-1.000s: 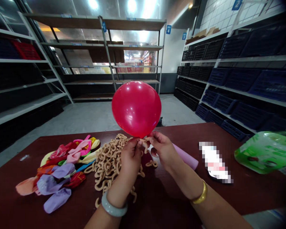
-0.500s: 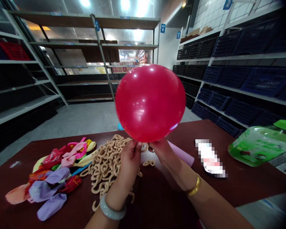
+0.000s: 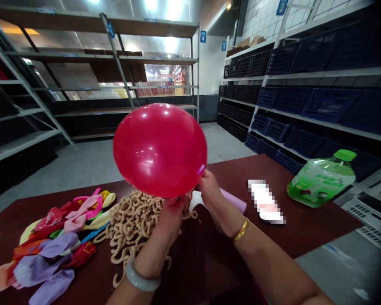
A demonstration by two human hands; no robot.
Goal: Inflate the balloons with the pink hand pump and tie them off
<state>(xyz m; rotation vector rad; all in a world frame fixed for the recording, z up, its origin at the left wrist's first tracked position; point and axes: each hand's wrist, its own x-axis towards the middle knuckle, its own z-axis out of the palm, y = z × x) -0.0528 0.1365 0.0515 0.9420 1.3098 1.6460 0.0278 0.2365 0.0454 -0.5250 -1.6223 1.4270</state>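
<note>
A large, glossy, inflated red balloon (image 3: 158, 148) is held up over the table, its neck end down and hidden by the fingers. My left hand (image 3: 175, 208) is closed at its underside, gripping the neck area. Close beside it on the right, my right hand (image 3: 208, 186) is pinched at the balloon's lower right edge, and the exact spot between its fingertips is hidden. Under and left of my left hand lies a heap of beige curled loops (image 3: 130, 224). Further left is a pile of limp balloons (image 3: 57, 237) in many colours.
A lilac roll (image 3: 233, 201) lies behind my right wrist. To the right are a phone (image 3: 266, 201) with a blurred screen and a green-capped jug (image 3: 324, 178) on the dark red table (image 3: 231, 262). Shelves (image 3: 165, 61) and dark crates (image 3: 330, 106) stand beyond.
The balloon has tipped and shifted left in the view, over my left hand. My right hand now sits higher at its right edge. The whole view has turned slightly right.
</note>
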